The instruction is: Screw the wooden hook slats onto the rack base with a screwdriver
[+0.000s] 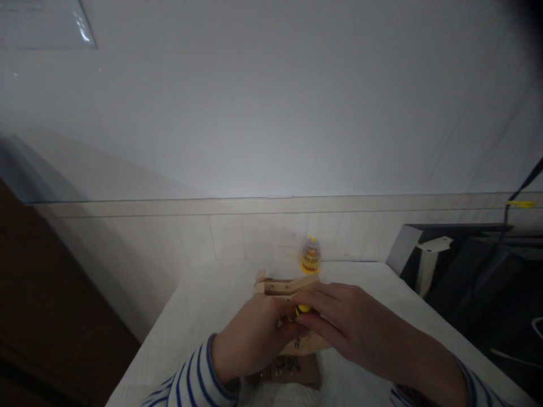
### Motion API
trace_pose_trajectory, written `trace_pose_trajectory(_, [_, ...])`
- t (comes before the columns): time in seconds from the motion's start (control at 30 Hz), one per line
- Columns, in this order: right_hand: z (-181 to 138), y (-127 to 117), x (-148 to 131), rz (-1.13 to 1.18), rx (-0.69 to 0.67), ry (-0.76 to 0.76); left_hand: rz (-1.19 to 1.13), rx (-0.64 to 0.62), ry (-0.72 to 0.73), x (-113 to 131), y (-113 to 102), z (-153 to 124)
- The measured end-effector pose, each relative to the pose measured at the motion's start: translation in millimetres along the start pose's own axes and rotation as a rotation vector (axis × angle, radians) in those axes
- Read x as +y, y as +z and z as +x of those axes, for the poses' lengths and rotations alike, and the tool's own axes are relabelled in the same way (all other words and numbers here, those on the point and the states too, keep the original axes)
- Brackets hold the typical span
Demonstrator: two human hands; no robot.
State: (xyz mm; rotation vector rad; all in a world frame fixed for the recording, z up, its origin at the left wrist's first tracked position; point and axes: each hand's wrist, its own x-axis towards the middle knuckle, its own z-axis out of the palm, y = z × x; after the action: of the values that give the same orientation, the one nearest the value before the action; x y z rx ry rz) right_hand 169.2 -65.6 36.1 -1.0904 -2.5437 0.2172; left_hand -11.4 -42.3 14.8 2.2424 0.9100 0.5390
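My right hand (343, 316) is closed, thumb and fingers pinched round a small yellow and black screwdriver (303, 309); most of its length is hidden. Close against it, my left hand (258, 333) curls its fingers at the pale wooden assembly (280, 287), seemingly gripping its near part. The assembly has bars with dark holes and a flat panel, and small metal hardware shows below my fingers. Just in front of it lies a brown tray or sheet (303, 376) with several small dark screws or fittings on it. Both hands cover the point of contact.
A clear-domed yellow bit case (311, 257) stands at the back of the white table (190, 305), near the wall. To the right are dark equipment (462, 277), a pale bracket (428, 263) and a hanging black cable (524, 183). Dark brown furniture (51, 305) stands left.
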Motion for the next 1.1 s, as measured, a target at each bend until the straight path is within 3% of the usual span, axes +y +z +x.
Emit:
trace_pose_trajectory(0.4, [1.3,-1.6,-0.8,-0.003,-0.023,0.022,0.003,0.007,0.045,1.2,-0.3,-1.0])
trace_pose_trajectory(0.87, [-0.7,-1.6,-0.3,0.036,-0.003,0.014,0.077,0.033,-0.100,2.4,2.5,0.1])
trace_pose_trajectory(1.1, [-1.6,-3.9,-0.8,0.056,0.039,-0.048,0.068,0.050,-0.073,-0.8,4.1,0.3])
